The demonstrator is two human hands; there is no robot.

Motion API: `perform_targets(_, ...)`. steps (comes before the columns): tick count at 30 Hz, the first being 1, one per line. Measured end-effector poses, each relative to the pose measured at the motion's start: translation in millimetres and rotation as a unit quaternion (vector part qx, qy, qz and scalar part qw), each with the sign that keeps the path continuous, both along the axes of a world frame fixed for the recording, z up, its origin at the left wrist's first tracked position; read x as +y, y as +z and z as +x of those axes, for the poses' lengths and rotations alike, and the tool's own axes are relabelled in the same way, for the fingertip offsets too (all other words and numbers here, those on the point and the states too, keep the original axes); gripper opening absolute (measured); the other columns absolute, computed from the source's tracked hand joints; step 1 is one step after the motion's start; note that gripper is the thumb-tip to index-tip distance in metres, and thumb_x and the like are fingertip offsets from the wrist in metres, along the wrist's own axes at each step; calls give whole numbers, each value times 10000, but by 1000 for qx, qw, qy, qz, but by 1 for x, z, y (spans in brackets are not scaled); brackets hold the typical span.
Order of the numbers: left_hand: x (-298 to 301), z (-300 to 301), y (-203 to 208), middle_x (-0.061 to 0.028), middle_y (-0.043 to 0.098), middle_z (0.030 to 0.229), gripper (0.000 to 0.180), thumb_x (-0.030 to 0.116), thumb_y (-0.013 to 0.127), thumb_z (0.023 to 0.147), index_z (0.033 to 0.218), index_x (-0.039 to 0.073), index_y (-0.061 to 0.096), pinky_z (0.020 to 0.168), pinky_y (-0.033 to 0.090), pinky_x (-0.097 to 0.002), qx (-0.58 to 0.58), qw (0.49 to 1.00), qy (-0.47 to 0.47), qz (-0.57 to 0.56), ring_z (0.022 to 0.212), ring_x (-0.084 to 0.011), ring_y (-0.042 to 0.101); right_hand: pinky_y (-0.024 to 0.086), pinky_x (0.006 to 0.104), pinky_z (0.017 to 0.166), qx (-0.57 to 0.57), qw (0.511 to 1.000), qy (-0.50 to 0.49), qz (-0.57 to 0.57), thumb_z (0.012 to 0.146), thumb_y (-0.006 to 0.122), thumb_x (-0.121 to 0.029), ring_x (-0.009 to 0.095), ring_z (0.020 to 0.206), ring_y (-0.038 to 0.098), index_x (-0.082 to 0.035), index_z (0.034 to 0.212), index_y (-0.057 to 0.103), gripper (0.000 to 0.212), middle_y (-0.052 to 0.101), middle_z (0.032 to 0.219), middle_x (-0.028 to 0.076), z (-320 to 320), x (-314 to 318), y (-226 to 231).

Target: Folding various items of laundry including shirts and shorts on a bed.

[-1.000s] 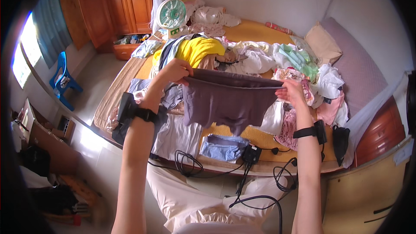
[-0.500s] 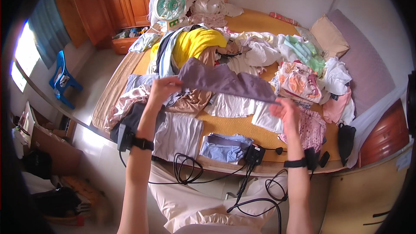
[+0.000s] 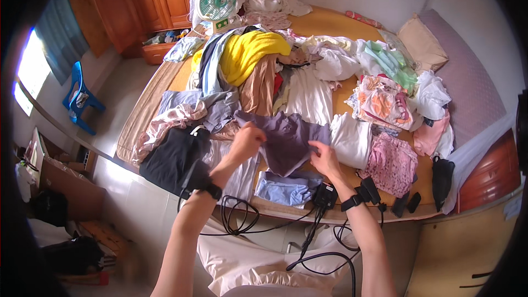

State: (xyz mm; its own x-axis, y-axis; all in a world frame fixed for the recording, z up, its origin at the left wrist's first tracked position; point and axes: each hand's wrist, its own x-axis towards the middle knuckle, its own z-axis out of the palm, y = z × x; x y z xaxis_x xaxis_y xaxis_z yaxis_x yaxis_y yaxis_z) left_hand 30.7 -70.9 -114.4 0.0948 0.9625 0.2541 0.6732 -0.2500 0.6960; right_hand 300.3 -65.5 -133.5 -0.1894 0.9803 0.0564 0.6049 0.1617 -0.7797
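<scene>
Fingers of the left hand (image 3: 248, 138) curl at the left edge of a purple garment (image 3: 290, 143), though whether they grip it cannot be told; the right hand (image 3: 325, 159) has thumb and forefinger parted at its right edge. The soft, wrinkled cloth spreads over a bed (image 3: 322, 20), long axis left to right, its narrowed end pointing toward the person, beside a smooth, folded white garment (image 3: 352, 140).

The dusky purple garment (image 3: 289, 146), earlier stretched in the air between both hands, now hangs slack and lower, between the left hand (image 3: 248, 140) and right hand (image 3: 324, 158), which have drawn closer together.
</scene>
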Motion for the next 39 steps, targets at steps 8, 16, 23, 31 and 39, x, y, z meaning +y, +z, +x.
perform_targets(8, 27, 74, 17, -102, 582, 821, 238, 4, 603, 652, 884, 30, 558, 637, 498, -298, -99, 993, -57, 37, 719, -221, 629, 485, 303, 569, 108, 982, 149, -47, 765, 491, 32, 178, 568, 613, -92, 1172, 526, 427, 601, 652, 116, -39, 33, 34)
perform_targets(16, 24, 69, 5, -86, 601, 788, 437, 133, 732, 656, 1011, 17, 505, 626, 495, -280, -113, 988, -61, 81, 734, -188, 630, 497, 245, 503, 196, 971, 113, -83, 805, 467, 16, 113, 558, 598, -2, 1038, 567, 254, 627, 681, 68, -25, 47, 47)
perform_targets(23, 35, 57, 51, -27, 627, 727, 301, 132, 676, 769, 1006, -11, 559, 587, 476, -226, -206, 948, -198, -138, 653, -88, 575, 487, 215, 466, 223, 955, 138, -140, 789, 471, -21, 99, 526, 583, -1, 1068, 581, 300, 615, 696, 76, -27, 51, 109)
perform_targets(31, 79, 18, 78, -98, 623, 816, 174, 121, 577, 830, 924, -24, 558, 614, 547, -301, -425, 876, -22, -229, 683, -189, 637, 478, 216, 445, 239, 966, -18, -93, 801, 466, -108, 100, 463, 559, -32, 958, 640, 246, 606, 630, 63, 5, 98, 134)
perform_targets(39, 87, -8, 97, -92, 604, 794, 154, 50, 574, 811, 939, 9, 499, 576, 551, -291, -573, 807, 128, 69, 620, -204, 625, 434, 193, 438, 360, 922, -118, 84, 814, 467, -64, 81, 496, 545, -31, 893, 625, 179, 583, 634, 46, 39, 94, 146)
